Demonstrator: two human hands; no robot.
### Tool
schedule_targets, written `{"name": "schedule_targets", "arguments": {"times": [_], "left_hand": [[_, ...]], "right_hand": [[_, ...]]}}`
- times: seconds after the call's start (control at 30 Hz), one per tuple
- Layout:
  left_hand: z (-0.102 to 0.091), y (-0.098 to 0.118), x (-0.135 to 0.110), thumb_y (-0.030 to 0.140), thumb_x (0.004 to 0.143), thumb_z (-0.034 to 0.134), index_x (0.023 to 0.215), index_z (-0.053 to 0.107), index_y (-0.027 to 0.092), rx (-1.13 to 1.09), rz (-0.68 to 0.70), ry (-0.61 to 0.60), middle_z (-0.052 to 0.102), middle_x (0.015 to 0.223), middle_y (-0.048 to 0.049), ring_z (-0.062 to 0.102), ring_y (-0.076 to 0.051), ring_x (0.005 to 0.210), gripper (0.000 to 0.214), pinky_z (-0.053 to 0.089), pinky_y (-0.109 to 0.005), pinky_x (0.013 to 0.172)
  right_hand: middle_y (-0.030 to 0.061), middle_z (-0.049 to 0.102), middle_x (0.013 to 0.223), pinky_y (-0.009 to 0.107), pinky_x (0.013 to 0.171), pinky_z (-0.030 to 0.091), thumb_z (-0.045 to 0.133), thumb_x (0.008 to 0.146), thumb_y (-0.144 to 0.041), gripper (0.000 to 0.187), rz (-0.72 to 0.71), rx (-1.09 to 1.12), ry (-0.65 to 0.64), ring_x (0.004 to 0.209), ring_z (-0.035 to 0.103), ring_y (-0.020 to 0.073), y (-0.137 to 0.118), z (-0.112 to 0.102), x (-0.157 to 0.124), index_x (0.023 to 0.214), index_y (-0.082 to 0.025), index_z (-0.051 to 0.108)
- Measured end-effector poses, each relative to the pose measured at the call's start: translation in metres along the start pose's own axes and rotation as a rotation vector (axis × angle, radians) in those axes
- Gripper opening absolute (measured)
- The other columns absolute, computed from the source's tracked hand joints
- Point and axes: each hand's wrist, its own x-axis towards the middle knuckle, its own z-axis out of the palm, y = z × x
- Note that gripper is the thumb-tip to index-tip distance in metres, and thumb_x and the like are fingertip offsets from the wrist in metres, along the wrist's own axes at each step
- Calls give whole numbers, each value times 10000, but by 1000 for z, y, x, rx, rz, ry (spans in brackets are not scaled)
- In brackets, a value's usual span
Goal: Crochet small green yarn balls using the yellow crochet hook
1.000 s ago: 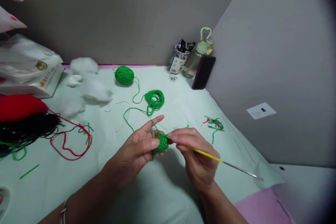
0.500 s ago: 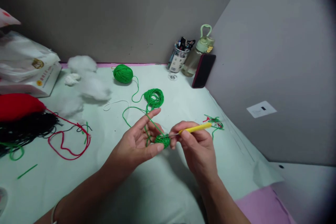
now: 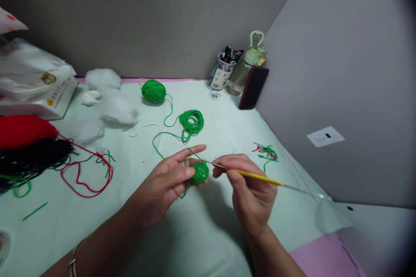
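Observation:
Between the thumb and fingers of my left hand (image 3: 173,177) is a small, rounded green crochet piece (image 3: 199,173). Its working yarn runs over my raised left index finger and down behind the hand. My right hand (image 3: 250,186) grips a crochet hook (image 3: 260,176) by its yellow handle, with a metal shaft at both ends. The hook's left tip meets the top edge of the crochet piece, where a loop of yarn seems to sit on it. Beyond my left hand lies a loose coil of green yarn (image 3: 192,122), joined by a strand to a green yarn ball (image 3: 154,91).
White stuffing (image 3: 117,106) and a tissue pack (image 3: 58,95) lie back left, with red yarn (image 3: 26,132) and black yarn (image 3: 39,160) nearer. A pen cup (image 3: 222,73), a water bottle (image 3: 242,71) and a phone (image 3: 254,88) stand by the wall. Yarn scraps (image 3: 267,152) lie right.
My right hand has tipped the hook so its handle slopes down to the right. My left thumb has shifted onto the crochet piece, which now shows its rounded side, and the index finger lies lower.

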Motion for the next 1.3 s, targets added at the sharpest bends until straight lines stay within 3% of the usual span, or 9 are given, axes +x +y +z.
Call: {"name": "schedule_targets", "arguments": {"times": [0.13,0.23,0.37,0.43,0.53,0.8,1.03,1.3], "left_hand": [[-1,2,-3,277,857,764,1250,749,223,62,-3,15,671,981,-20,595,-134,869,398,459,-245,837],[-1,-1,-3,270,821,799,1242,750,257,139,30,16,658,1001,-14,596,-152,919,425,454,-259,849],[-2,-6,-1,223,794,845,1296,692,327,245,86,-26,655,1055,-6,637,-212,1076,536,445,-353,1004],[-2,-8,-1,193,794,845,1324,656,343,287,88,2,650,1107,-7,619,-218,1150,583,419,-370,1059],[0,-8,-2,177,799,823,1346,623,331,332,93,53,637,1140,-12,595,-228,1188,602,384,-392,1098],[5,-3,-4,202,795,802,1350,614,289,445,79,130,647,1079,-35,580,-274,1179,593,392,-448,1066],[6,-4,-4,207,792,786,1332,638,281,532,113,156,669,1075,-42,604,-274,1154,565,378,-460,1107],[8,-2,-2,187,787,755,1275,680,233,724,222,231,667,984,-38,622,-249,1025,496,440,-427,1026]], "right_hand": [[24,734,853,266,602,562,637,989,-239,155,229,283,60,673,668,128,2,-5,5,973,-239,792],[15,709,806,247,558,538,661,976,-285,143,315,409,-10,634,642,120,3,-4,6,933,-238,789],[32,735,944,266,617,535,672,972,-258,130,211,252,-65,766,656,143,3,1,2,1003,-272,797],[34,758,979,277,671,540,664,977,-227,154,140,143,-53,840,666,154,2,3,1,1031,-284,797],[22,777,964,274,686,546,643,991,-226,157,136,147,-58,846,679,152,2,4,1,1033,-286,782],[39,759,933,264,653,552,588,1025,-289,138,285,381,-80,734,675,130,8,-1,5,988,-222,702],[35,738,928,283,717,569,569,1030,-246,140,202,244,-147,799,686,143,2,-4,4,1008,-218,705],[44,728,978,347,803,576,520,1031,-160,193,55,-28,-245,923,686,179,-2,-9,4,1073,-231,695]]}}
